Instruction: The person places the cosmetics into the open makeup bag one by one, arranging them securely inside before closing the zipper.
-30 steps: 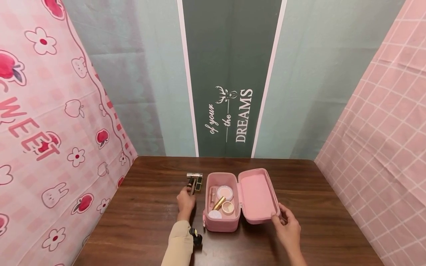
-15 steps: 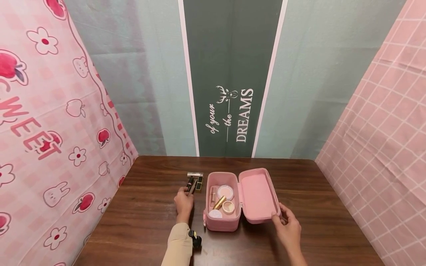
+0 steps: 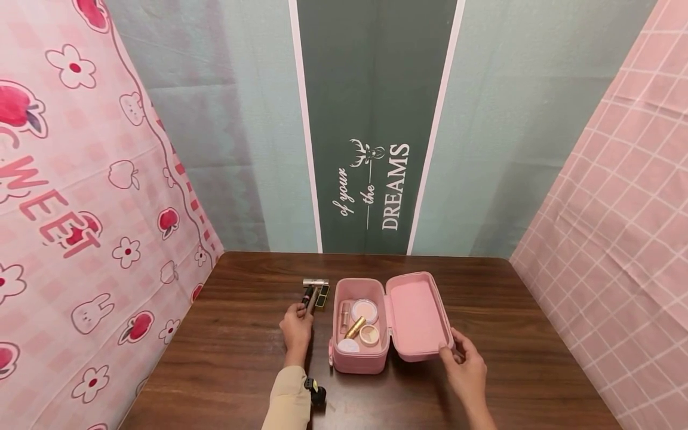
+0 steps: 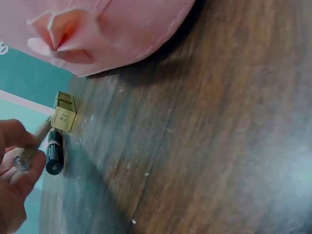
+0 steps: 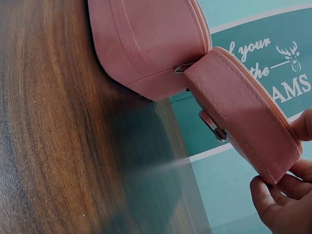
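Observation:
My left hand (image 3: 296,327) pinches a slim tan cosmetic pen (image 4: 34,145) between thumb and fingers. Just past it on the table lie a black tube (image 4: 54,152), a gold-edged black lipstick (image 4: 64,111) and a silver tube (image 3: 315,282). A pink makeup case (image 3: 359,363) stands open to the right of that hand. With my right hand (image 3: 466,371) I grip the near outer corner of its lid (image 3: 418,316), thumb on the rim and fingers beneath. In the right wrist view the lid's zipped edge lies between thumb and fingers (image 5: 265,197).
Inside the case are a gold tube (image 3: 355,328), a pink tube (image 3: 344,316), round compacts (image 3: 364,311) and a white round item (image 3: 347,346). The case stands on a brown wooden table (image 3: 226,358). Printed cloths hang around its back and sides.
My left hand has shifted slightly left and back toward me, and more of the black tube shows beside the tan pen. The right hand keeps its hold on the lid.

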A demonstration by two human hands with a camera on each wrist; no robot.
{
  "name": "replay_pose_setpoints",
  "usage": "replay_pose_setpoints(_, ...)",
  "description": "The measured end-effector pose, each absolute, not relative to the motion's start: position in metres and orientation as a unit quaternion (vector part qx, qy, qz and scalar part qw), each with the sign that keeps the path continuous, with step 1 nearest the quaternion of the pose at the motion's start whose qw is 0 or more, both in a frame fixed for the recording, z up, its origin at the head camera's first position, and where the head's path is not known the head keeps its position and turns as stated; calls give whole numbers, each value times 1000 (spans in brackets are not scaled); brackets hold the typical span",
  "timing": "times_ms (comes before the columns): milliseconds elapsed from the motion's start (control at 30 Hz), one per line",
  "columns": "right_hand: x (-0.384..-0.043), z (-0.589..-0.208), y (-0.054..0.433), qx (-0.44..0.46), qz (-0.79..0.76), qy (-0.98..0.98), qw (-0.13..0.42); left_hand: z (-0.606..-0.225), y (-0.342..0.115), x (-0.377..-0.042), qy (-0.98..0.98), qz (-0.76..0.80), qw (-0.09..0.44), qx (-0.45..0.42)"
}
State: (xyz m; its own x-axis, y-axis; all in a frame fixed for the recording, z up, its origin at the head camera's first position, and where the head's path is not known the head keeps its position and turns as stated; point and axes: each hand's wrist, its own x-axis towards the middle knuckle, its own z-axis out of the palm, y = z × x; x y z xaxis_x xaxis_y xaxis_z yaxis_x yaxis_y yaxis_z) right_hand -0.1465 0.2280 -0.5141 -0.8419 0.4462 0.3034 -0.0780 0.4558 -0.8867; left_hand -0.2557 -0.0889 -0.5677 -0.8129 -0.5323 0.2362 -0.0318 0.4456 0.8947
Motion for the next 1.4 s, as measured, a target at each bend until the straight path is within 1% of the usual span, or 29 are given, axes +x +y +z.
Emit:
replay_pose_setpoints(167, -146, -514, 229, -112, 510, -812, 260, -563, -84, -253, -780, -519, 312, 161)
replay_pose_setpoints(267, -146, -514, 229, -113, 511, -812, 259, -561, -83, -253, -772, -522, 329, 154)
replay_pose_setpoints(533, -145, -516, 230, -112, 507, -814, 260, -556, -80, -249, -769, -526, 327, 159)
replay_pose_setpoints(867, -146, -514, 231, -112, 498, -821, 257, -536, -71, -234, -747, -556, 336, 144)
replay_pose_setpoints(1400, -145, -512, 229, -109, 499, -821, 254, -512, -49, -213, -746, -554, 360, 82)
